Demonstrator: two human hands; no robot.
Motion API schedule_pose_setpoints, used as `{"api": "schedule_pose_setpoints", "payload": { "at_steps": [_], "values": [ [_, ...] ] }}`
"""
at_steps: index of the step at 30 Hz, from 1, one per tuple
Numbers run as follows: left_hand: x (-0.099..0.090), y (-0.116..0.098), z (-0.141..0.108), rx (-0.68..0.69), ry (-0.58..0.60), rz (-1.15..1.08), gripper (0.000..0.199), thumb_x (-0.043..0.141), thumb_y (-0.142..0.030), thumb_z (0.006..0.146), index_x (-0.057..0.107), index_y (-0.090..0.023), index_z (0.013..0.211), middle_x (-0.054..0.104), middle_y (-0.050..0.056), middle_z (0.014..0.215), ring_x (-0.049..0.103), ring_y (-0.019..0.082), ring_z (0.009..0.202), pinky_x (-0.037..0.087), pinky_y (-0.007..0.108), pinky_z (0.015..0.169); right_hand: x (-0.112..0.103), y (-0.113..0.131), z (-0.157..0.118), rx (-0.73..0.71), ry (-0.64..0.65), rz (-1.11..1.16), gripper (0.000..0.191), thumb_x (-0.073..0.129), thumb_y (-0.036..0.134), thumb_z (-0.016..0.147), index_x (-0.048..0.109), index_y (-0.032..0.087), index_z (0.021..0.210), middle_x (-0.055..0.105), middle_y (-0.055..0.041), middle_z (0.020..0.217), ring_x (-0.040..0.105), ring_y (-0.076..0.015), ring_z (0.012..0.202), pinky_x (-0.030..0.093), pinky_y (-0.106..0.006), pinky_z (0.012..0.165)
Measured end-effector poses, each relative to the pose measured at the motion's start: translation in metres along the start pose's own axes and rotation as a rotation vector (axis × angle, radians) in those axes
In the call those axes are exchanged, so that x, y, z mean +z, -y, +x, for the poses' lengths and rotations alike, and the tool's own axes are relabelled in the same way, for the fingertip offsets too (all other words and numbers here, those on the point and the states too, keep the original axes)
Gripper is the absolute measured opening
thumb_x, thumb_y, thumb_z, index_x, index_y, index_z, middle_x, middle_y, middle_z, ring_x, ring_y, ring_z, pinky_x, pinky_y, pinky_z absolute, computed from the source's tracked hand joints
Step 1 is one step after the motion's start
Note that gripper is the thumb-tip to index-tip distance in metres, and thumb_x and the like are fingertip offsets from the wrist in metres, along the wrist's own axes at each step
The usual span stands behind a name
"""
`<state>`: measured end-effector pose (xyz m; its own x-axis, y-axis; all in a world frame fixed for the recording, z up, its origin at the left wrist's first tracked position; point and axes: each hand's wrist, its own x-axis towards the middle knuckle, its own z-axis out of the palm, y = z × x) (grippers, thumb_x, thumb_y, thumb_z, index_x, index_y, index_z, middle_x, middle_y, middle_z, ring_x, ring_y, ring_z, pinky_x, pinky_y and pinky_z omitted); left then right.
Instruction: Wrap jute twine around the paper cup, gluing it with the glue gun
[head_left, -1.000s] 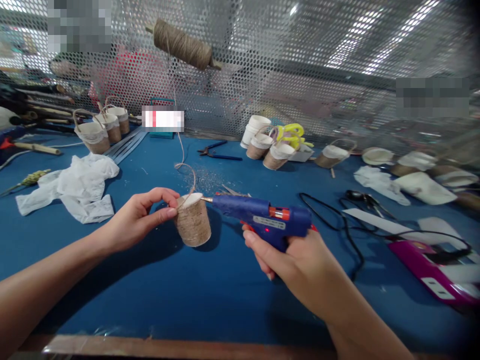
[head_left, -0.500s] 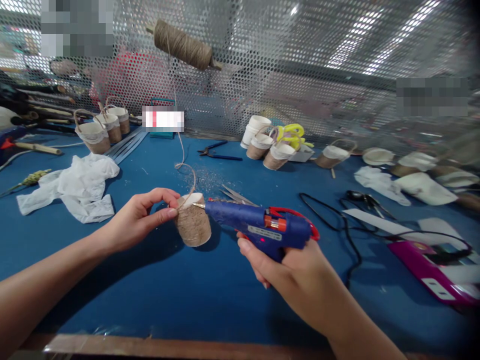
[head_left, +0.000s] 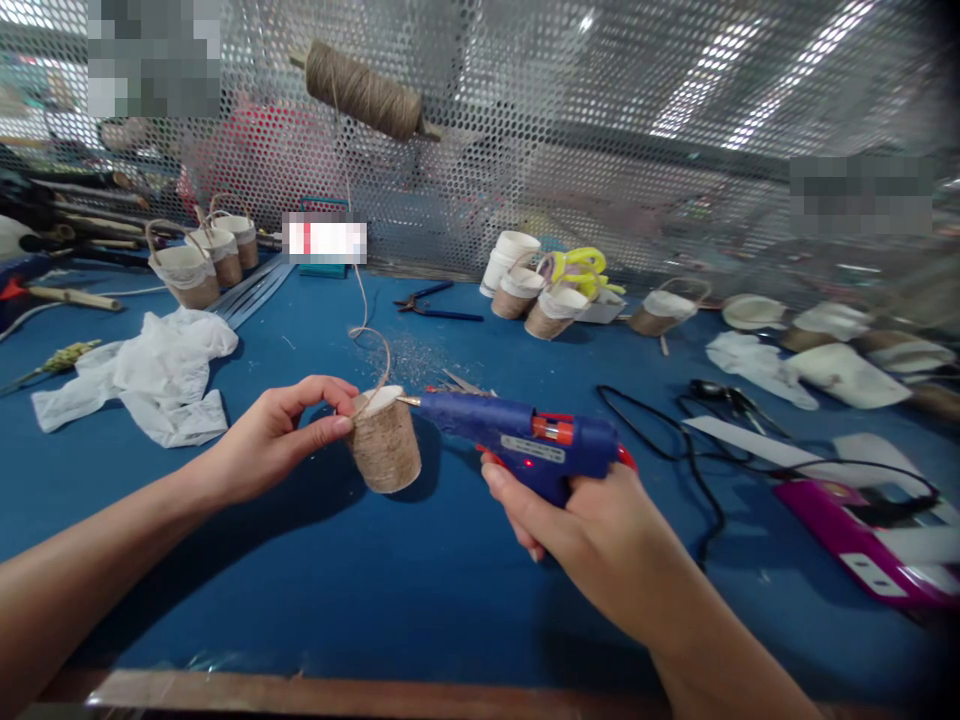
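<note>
A small cup wrapped in brown twine (head_left: 387, 446) is tilted above the blue table, its white rim facing up. My left hand (head_left: 296, 430) pinches the cup at its upper left edge, thumb and fingers closed. A loose strand of twine (head_left: 388, 350) runs from the cup's rim up to a spool of twine (head_left: 364, 92) mounted on the mesh. In my right hand (head_left: 577, 520) is a blue glue gun (head_left: 487, 425), fingers wrapped around its handle. Its metal nozzle points left and meets the cup's right rim, or sits just beside it.
Behind the glue gun lie scissors (head_left: 466, 383), partly hidden, and blue-handled pliers (head_left: 439, 302). Finished small baskets (head_left: 187, 278) stand at back left, others (head_left: 555, 312) at back centre. White lace cloth (head_left: 150, 370) lies left. A purple power strip (head_left: 847, 545) and black cord (head_left: 694, 470) lie right.
The glue gun and my right hand have shifted slightly right, so the nozzle has moved from the cup's opening to its right edge. My left hand and the cup stay almost still.
</note>
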<state>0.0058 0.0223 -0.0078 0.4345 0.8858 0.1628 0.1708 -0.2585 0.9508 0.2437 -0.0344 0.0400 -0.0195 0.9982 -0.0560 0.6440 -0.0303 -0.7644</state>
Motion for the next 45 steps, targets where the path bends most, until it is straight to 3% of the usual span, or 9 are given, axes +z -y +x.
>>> {"api": "schedule_pose_setpoints", "payload": {
  "at_steps": [13, 27, 36, 41, 45],
  "values": [
    [0.001, -0.002, 0.000, 0.019, -0.034, 0.000, 0.009, 0.055, -0.023, 0.080, 0.057, -0.015, 0.075, 0.062, 0.006, 0.094, 0.056, 0.018, 0.092, 0.043, 0.032, 0.086, -0.002, -0.002, 0.003, -0.051, 0.039, -0.045, 0.036, 0.050, 0.035, 0.080, 0.042, 0.022, 0.048, 0.048, 0.0035, 0.039, 0.048, -0.0100, 0.036, 0.045, -0.022, 0.041],
    [0.000, 0.000, -0.001, 0.009, -0.035, 0.021, 0.010, 0.055, -0.023, 0.081, 0.057, -0.015, 0.077, 0.063, 0.007, 0.095, 0.055, 0.019, 0.096, 0.040, 0.035, 0.089, 0.001, -0.008, -0.001, -0.061, -0.003, 0.010, 0.030, 0.051, 0.038, 0.078, 0.045, 0.023, 0.053, 0.044, 0.0061, 0.034, 0.045, -0.0101, 0.030, 0.042, -0.021, 0.034],
    [0.002, 0.000, 0.000, 0.009, -0.032, 0.022, 0.008, 0.054, -0.023, 0.081, 0.056, -0.016, 0.076, 0.062, 0.006, 0.092, 0.055, 0.018, 0.094, 0.041, 0.034, 0.089, 0.004, 0.001, -0.008, -0.047, -0.025, -0.032, 0.029, 0.051, 0.035, 0.079, 0.044, 0.023, 0.054, 0.046, 0.0050, 0.039, 0.047, -0.0103, 0.036, 0.047, -0.021, 0.043],
    [0.002, 0.000, 0.000, 0.009, -0.034, 0.032, 0.010, 0.055, -0.025, 0.081, 0.056, -0.016, 0.077, 0.063, 0.006, 0.093, 0.055, 0.018, 0.094, 0.041, 0.034, 0.089, 0.008, -0.009, -0.007, -0.167, -0.057, -0.069, 0.021, 0.050, 0.036, 0.077, 0.051, 0.022, 0.062, 0.047, 0.0053, 0.039, 0.047, -0.0115, 0.033, 0.045, -0.024, 0.039],
    [0.002, -0.002, 0.000, 0.008, -0.042, 0.035, 0.009, 0.055, -0.024, 0.080, 0.057, -0.016, 0.078, 0.063, 0.007, 0.094, 0.056, 0.018, 0.093, 0.041, 0.034, 0.089, 0.008, -0.014, -0.009, -0.237, -0.084, -0.220, 0.034, 0.049, 0.039, 0.079, 0.042, 0.024, 0.049, 0.048, 0.0009, 0.039, 0.056, -0.0170, 0.044, 0.049, -0.029, 0.048]
  ]
}}
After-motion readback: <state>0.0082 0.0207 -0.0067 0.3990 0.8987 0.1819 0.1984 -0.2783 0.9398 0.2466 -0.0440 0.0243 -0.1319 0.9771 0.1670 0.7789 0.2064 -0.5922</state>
